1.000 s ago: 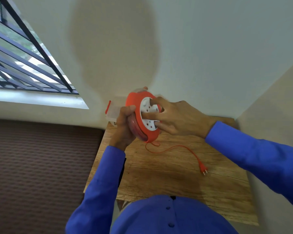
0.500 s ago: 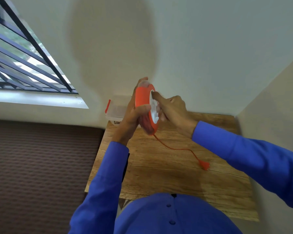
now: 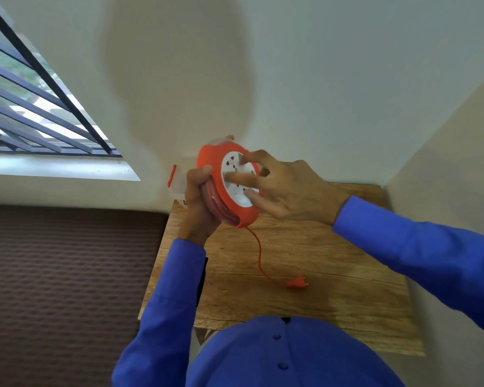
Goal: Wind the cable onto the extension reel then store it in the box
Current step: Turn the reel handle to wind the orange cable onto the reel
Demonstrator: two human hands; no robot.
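Observation:
An orange extension reel [image 3: 211, 163] with a white socket face is held up above the wooden table [image 3: 333, 269]. My left hand [image 3: 200, 203] grips its rim and the wound cable from the left. My right hand [image 3: 285, 188] has its fingers spread on the white socket face. A short length of orange cable [image 3: 259, 255] hangs from the reel's lower edge down to the table and ends in an orange plug [image 3: 296, 283] lying flat. Behind the reel, a clear plastic box [image 3: 178, 182] with a red latch sits at the table's far left corner, mostly hidden.
Walls close the table in at the back and the right. A barred window [image 3: 39, 107] is on the left above a sill. Brown patterned floor [image 3: 67, 275] lies left of the table. My blue shirt fills the bottom of the view.
The reel turned from edge-on back to showing its socket face. The loose cable is shorter, and the plug has slid nearer the reel and toward me.

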